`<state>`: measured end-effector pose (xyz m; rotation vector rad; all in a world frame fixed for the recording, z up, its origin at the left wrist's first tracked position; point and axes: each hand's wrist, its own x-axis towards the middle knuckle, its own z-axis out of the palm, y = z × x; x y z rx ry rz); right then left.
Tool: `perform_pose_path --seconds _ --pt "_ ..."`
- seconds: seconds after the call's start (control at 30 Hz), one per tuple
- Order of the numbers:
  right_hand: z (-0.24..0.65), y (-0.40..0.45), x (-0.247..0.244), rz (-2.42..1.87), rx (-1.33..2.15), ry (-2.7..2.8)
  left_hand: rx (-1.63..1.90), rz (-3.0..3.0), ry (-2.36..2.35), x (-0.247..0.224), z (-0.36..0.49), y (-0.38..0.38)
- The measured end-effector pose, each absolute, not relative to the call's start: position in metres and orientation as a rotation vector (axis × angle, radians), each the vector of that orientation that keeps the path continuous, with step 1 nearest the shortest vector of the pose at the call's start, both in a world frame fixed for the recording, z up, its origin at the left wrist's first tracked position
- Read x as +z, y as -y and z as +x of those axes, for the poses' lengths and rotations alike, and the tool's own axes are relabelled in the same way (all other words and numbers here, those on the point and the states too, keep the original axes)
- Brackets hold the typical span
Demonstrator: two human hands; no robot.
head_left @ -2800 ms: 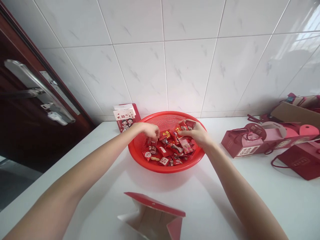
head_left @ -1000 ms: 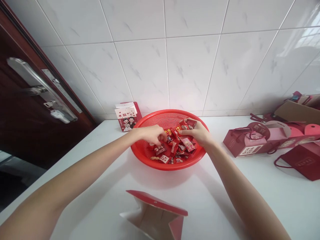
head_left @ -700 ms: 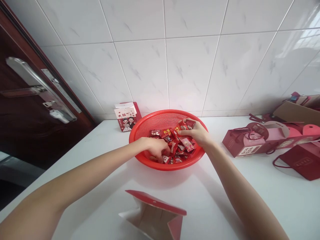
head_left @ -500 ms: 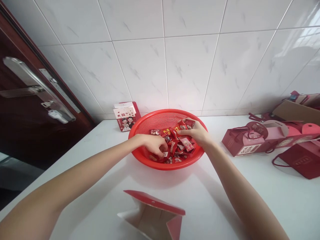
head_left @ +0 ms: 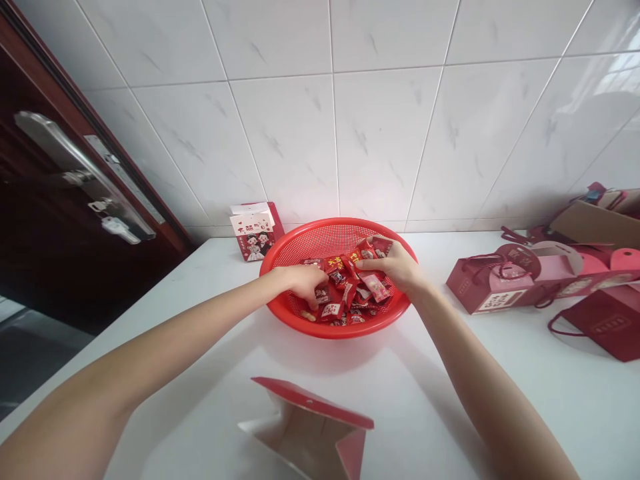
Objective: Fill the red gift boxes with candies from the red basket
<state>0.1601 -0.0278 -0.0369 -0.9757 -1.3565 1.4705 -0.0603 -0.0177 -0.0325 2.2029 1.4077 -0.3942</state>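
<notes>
Both hands reach into the red plastic colander at twelve o'clock on the desk: the right hand pinches red-wrapped candies at its two o'clock, the left hand, fingers curled (grip unclear), touches others.

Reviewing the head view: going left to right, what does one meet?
Dark red wooden door → small red and white printed box → round red plastic basket → dusty pink cardboard gift box → maroon cardboard box.
</notes>
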Motion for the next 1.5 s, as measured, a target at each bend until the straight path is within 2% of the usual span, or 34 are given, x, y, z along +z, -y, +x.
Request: perform_pose_path --seconds 0.13,0.57,0.9,1.27,1.5 --pt "0.16 0.029 -0.036 -0.962 1.479 1.361 -0.496 2.276 -1.428 -0.033 -0.061 0.015" --pt "0.159 0.026 -0.038 -0.815 1.407 1.426 -0.032 2.445 -1.437 -0.035 -0.065 0.015" --pt "0.159 0.026 -0.038 -0.829 1.388 1.43 0.514 1.97 -1.178 -0.042 -0.069 0.006" --pt "0.162 0.025 -0.042 -0.779 1.459 1.468 0.771 1.387 -1.059 -0.028 -0.057 0.014" --pt "0.163 0.024 -0.042 -0.747 1.449 1.535 0.73 1.617 -1.043 -0.021 -0.043 0.028"
